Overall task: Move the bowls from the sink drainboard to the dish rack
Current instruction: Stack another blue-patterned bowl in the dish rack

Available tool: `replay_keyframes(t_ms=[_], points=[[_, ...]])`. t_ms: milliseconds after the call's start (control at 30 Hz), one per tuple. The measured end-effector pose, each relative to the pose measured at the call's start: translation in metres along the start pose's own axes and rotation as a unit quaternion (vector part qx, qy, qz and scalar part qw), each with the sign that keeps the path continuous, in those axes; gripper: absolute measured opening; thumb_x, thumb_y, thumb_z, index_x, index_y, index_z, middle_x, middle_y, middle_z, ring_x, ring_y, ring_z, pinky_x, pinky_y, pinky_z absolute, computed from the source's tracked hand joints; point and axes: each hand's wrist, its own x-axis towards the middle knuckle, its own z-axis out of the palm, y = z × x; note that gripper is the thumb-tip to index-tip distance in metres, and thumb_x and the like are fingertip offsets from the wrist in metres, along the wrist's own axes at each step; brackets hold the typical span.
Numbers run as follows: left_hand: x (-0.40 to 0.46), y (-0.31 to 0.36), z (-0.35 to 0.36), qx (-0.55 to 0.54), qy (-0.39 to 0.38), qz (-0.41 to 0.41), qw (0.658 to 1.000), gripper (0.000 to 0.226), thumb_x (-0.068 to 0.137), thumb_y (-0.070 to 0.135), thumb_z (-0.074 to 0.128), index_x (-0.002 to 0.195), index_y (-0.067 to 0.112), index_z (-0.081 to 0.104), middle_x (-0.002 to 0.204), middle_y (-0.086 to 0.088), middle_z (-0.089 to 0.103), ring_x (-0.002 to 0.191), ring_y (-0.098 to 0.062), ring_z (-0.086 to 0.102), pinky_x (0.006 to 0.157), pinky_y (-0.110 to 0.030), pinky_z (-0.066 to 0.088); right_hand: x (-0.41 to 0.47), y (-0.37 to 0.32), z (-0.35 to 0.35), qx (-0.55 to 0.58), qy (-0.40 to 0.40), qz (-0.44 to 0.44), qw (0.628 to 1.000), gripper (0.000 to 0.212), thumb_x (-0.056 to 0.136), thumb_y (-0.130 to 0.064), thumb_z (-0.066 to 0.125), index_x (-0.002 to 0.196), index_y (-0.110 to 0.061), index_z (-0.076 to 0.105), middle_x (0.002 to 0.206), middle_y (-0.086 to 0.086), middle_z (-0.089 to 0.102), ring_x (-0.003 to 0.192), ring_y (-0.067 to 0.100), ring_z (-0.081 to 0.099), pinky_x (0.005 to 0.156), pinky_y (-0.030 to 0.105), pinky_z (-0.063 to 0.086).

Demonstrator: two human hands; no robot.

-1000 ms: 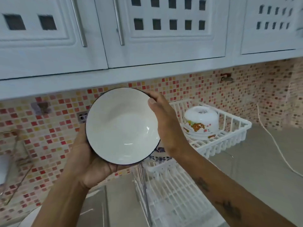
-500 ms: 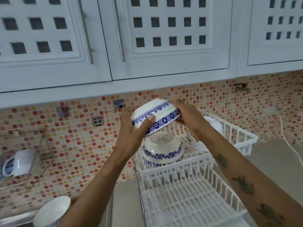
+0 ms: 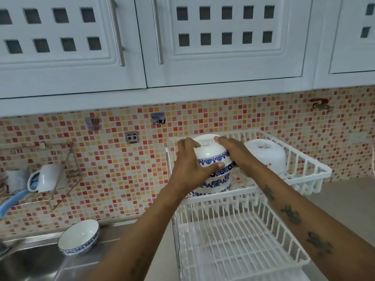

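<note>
Both my hands hold a white bowl with a blue flower band [image 3: 211,157], turned upside down in the upper tier of the white dish rack [image 3: 308,169]. It sits on top of another upside-down blue-patterned bowl [image 3: 215,185]. My left hand [image 3: 188,169] grips its left side, my right hand [image 3: 233,153] its right side. A plain white bowl [image 3: 265,157] lies upside down to the right in the same tier. One more blue-patterned bowl [image 3: 79,237] stands upright on the steel drainboard [image 3: 113,248] at the lower left.
The rack's lower tier [image 3: 239,244] stretches toward me. The sink basin [image 3: 24,264] is at the bottom left. A wire wall shelf [image 3: 50,179] holds a white mug [image 3: 48,177]. White cabinets [image 3: 182,47] hang overhead. Grey counter [image 3: 349,203] lies to the right.
I turned the bowl over, from showing its white inside to upside down, carried it right and down, and set it onto the bowl in the rack's upper tier.
</note>
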Motion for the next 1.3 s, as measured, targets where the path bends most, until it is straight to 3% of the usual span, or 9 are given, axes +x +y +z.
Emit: replay_keyframes(t_ms=[167,300,433,567,667,767,1033,1200,1300], points=[[0.002,-0.006,0.006,0.023,-0.012,-0.004,1.0,0.077,0.068,0.044,0.083,0.118,0.011,0.035,0.115,0.004,0.028,0.106,-0.016,0.045,0.08,-0.024,0.046,0.004,0.008,-0.001,-0.018,-0.026,0.04,0.999,0.049,0.086,-0.053,0.053,0.121,-0.019,0.058,0.112,0.007,0.07,0.09,0.024,0.068,0.071,0.031,0.05],[0.001,-0.009,0.009,0.042,-0.02,-0.002,0.999,0.08,0.066,0.044,0.085,0.117,0.009,0.035,0.114,0.003,0.028,0.107,-0.018,0.046,0.079,-0.023,0.044,0.004,0.008,-0.001,-0.04,-0.044,0.061,0.996,0.029,0.089,-0.049,0.047,0.1,-0.027,0.062,0.101,0.006,0.071,0.086,0.025,0.064,0.078,0.036,0.043],[0.001,-0.013,0.011,0.058,-0.037,-0.014,0.998,0.081,0.064,0.044,0.086,0.117,0.008,0.035,0.118,-0.003,0.032,0.106,-0.021,0.047,0.075,-0.023,0.041,0.002,0.011,0.002,-0.055,-0.048,0.097,0.993,0.028,0.089,-0.049,0.046,0.102,-0.028,0.06,0.098,0.005,0.069,0.084,0.025,0.056,0.077,0.038,0.034],[0.002,-0.014,0.013,0.083,-0.069,-0.033,0.994,0.09,0.062,0.044,0.087,0.123,0.005,0.034,0.125,-0.008,0.034,0.11,-0.024,0.047,0.079,-0.026,0.043,0.002,0.014,0.003,-0.056,-0.06,0.109,0.991,0.021,0.094,-0.041,0.043,0.092,-0.026,0.059,0.086,0.0,0.067,0.08,0.021,0.058,0.075,0.032,0.04],[0.002,-0.013,0.015,0.106,-0.092,-0.034,0.99,0.095,0.06,0.043,0.089,0.126,0.003,0.034,0.127,-0.01,0.034,0.109,-0.026,0.049,0.077,-0.027,0.044,-0.001,0.016,0.003,-0.063,-0.063,0.131,0.987,0.019,0.094,-0.039,0.044,0.095,-0.026,0.057,0.087,0.0,0.065,0.079,0.019,0.058,0.067,0.029,0.041],[0.001,-0.013,0.015,0.112,-0.102,-0.037,0.988,0.095,0.059,0.042,0.09,0.124,0.002,0.034,0.126,-0.011,0.034,0.107,-0.026,0.049,0.074,-0.027,0.04,-0.003,0.017,0.004,-0.074,-0.061,0.143,0.985,0.02,0.092,-0.041,0.044,0.095,-0.027,0.057,0.091,0.003,0.067,0.08,0.02,0.058,0.072,0.031,0.04],[0.0,-0.011,0.014,0.112,-0.109,-0.05,0.986,0.093,0.058,0.042,0.09,0.122,0.004,0.034,0.125,-0.009,0.034,0.102,-0.02,0.043,0.072,-0.026,0.037,-0.014,0.01,0.005,-0.089,-0.061,0.114,0.988,0.025,0.097,-0.036,0.037,0.112,-0.022,0.05,0.084,0.0,0.06,0.072,0.015,0.054,0.059,0.027,0.037],[0.002,-0.012,0.014,0.106,-0.109,-0.056,0.987,0.096,0.057,0.043,0.09,0.123,0.005,0.033,0.127,-0.01,0.033,0.112,-0.025,0.046,0.078,-0.029,0.043,-0.016,0.007,0.008,-0.099,-0.057,0.122,0.986,0.025,0.098,-0.037,0.037,0.11,-0.02,0.051,0.091,0.005,0.061,0.071,0.015,0.053,0.059,0.026,0.037],[0.002,-0.013,0.011,0.102,-0.126,-0.062,0.985,0.095,0.058,0.045,0.089,0.124,0.005,0.034,0.128,-0.01,0.033,0.115,-0.026,0.042,0.093,-0.037,0.047,-0.012,0.007,0.01,-0.095,-0.027,0.081,0.992,0.018,0.098,-0.035,0.041,0.101,-0.022,0.053,0.102,0.007,0.059,0.075,0.015,0.055,0.066,0.028,0.041]])
